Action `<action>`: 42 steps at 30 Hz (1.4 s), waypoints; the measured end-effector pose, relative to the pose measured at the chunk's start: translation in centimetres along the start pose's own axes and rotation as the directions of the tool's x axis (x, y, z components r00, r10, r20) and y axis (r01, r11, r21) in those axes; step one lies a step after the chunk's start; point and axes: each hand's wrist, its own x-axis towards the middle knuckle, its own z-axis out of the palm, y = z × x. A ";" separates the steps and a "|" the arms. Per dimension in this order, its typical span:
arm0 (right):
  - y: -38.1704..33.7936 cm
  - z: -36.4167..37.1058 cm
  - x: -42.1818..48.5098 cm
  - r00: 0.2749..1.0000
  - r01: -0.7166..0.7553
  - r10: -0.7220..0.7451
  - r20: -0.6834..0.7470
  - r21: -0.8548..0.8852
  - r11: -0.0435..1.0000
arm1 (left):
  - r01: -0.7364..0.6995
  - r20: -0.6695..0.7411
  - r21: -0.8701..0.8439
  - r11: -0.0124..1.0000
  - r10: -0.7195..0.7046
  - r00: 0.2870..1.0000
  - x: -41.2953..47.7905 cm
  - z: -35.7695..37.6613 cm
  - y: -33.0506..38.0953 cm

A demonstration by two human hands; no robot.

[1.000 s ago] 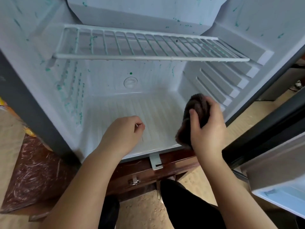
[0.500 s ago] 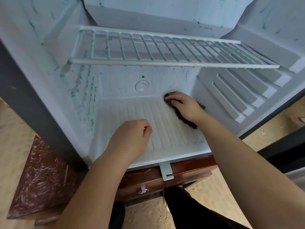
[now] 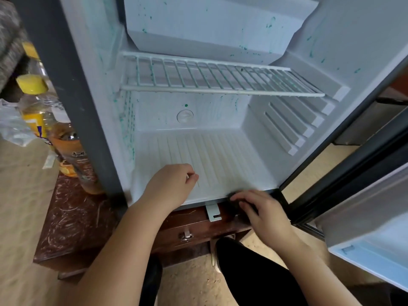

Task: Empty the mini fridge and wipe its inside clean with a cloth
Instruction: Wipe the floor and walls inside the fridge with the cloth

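The mini fridge (image 3: 220,151) stands open with nothing stored inside; green specks dot its left wall (image 3: 127,120) and back. My right hand (image 3: 265,215) grips a dark cloth (image 3: 234,205) at the front lip of the fridge floor, right of the middle, and mostly hides it. My left hand (image 3: 174,184) rests as a loose fist on the front of the ribbed floor. A thin pale sliver shows at its fingertips; I cannot tell what it is.
A white wire shelf (image 3: 220,82) spans the fridge under the freezer box (image 3: 209,29). Bottles with yellow caps (image 3: 35,102) and a plastic bag (image 3: 11,124) stand left of the fridge on a dark wooden stand (image 3: 72,217). The open door (image 3: 364,228) is at right.
My right hand first carried the cloth to the back right of the floor, then drew it forward to the front lip. My left hand stayed in place.
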 end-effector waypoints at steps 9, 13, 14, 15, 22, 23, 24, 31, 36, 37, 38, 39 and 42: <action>-5.7 0.3 -0.6 0.977 -0.046 0.082 -0.199 0.179 0.983 | 0.023 0.006 0.138 0.990 -0.024 1.000 -2.8 -0.9 -0.9; -7.2 -0.3 0.5 0.798 -0.045 0.205 -0.567 0.284 0.958 | 0.010 0.024 0.234 0.972 -0.016 1.000 -3.7 -0.8 -1.4; -7.2 -0.7 1.3 0.727 -0.017 0.224 -0.650 0.309 0.951 | -0.004 0.031 0.260 0.966 -0.004 1.000 -3.9 -0.7 -1.3; -7.1 -0.8 2.5 0.724 -0.011 0.223 -0.653 0.312 0.950 | -0.012 0.038 0.278 0.961 0.002 0.999 -4.1 -0.7 -1.4; -2.9 3.6 8.1 0.975 -0.202 0.215 0.049 -0.187 0.961 | -0.009 0.034 0.264 0.964 0.000 0.999 -4.3 -0.8 -2.2; -2.7 3.5 8.7 0.979 -0.194 0.200 0.034 -0.132 0.972 | -0.020 0.023 0.269 0.963 0.014 1.000 -4.2 -0.7 -2.2; -2.5 3.5 9.4 0.982 -0.186 0.189 0.025 -0.101 0.977 | -0.028 0.009 0.262 0.965 0.027 1.000 -4.0 -0.7 -2.1; -2.5 4.4 17.3 0.999 -0.048 0.052 0.008 -0.252 0.967 | 0.010 -0.022 0.061 0.998 -0.008 1.000 -3.1 -1.0 -1.9; -5.3 7.7 21.6 0.982 0.155 -0.152 0.111 -0.018 0.988 | 0.045 0.029 0.016 0.999 -0.045 0.999 -3.7 -1.3 -2.3; -6.2 8.8 22.1 0.968 0.212 -0.211 0.135 0.006 0.977 | 0.055 0.043 -0.006 0.998 -0.054 0.998 -4.0 -1.3 -2.5; -7.2 9.8 22.5 0.954 0.259 -0.260 0.151 0.027 0.965 | 0.067 0.053 -0.031 0.997 -0.065 0.996 -4.4 -1.4 -2.7; -8.3 10.6 22.9 0.945 0.283 -0.287 0.156 0.050 0.958 | 0.084 0.059 -0.051 0.995 -0.081 0.995 -4.8 -1.5 -2.9; -10.4 11.5 23.4 0.949 0.268 -0.278 0.148 0.080 0.960 | 0.131 0.031 -0.065 0.989 -0.129 0.991 -6.0 -1.7 -3.5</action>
